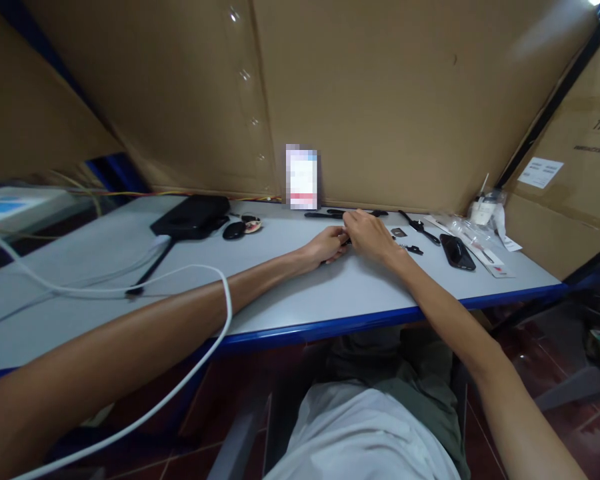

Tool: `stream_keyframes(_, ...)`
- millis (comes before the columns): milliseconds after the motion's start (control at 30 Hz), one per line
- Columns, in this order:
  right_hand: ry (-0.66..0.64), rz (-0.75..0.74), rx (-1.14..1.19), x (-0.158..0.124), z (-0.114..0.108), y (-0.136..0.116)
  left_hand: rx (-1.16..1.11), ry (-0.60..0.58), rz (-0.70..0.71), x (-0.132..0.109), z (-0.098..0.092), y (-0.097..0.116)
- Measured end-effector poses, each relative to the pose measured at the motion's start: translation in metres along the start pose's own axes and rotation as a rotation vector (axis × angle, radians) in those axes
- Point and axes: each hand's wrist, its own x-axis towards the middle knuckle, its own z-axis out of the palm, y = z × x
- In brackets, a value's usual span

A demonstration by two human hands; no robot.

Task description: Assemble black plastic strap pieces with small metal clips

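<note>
My left hand and my right hand meet over the middle of the table, both with fingers closed. Between their fingertips a small black piece shows; most of it is hidden, and its kind cannot be made out. Just behind the hands lie dark strips like watch straps. To the right of my right hand are a small dark square piece and a small black part. Farther right rests a black strap-like item, similar to a wristwatch.
A black phone lies at the right, near plastic packaging and a white cup. An upright screen leans against the cardboard wall. At left stands a black box; a white cable crosses over my left forearm.
</note>
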Motion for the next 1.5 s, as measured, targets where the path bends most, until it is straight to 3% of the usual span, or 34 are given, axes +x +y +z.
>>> stream_keyframes(233, 0.052, 0.226, 0.274, 0.007, 0.013, 0.010, -0.007, -0.041, -0.044, 0.003, -0.005, -0.001)
stream_keyframes(500, 0.095, 0.521, 0.320, 0.013, 0.022, 0.004, 0.013, -0.083, -0.130, 0.009, -0.011, -0.003)
stream_keyframes(667, 0.072, 0.336, 0.277, 0.009, 0.017, 0.008, -0.006, -0.253, -0.282, 0.016, -0.025, 0.003)
stream_keyframes(800, -0.008, 0.171, 0.430, 0.005, 0.007, 0.018, -0.066, -0.354, -0.374, 0.023, -0.036, 0.004)
stream_keyframes(967, -0.090, 0.148, 0.576, 0.002, 0.001, 0.034, -0.111, -0.324, -0.391, 0.025, -0.037, 0.004)
stream_keyframes(1300, -0.011, 0.116, 0.447, 0.002, 0.012, 0.029, -0.083, -0.267, -0.372, 0.018, -0.030, 0.011)
stream_keyframes(1500, 0.006, 0.096, 0.236, 0.001, 0.008, 0.013, -0.043, -0.278, -0.360, 0.016, -0.028, 0.014)
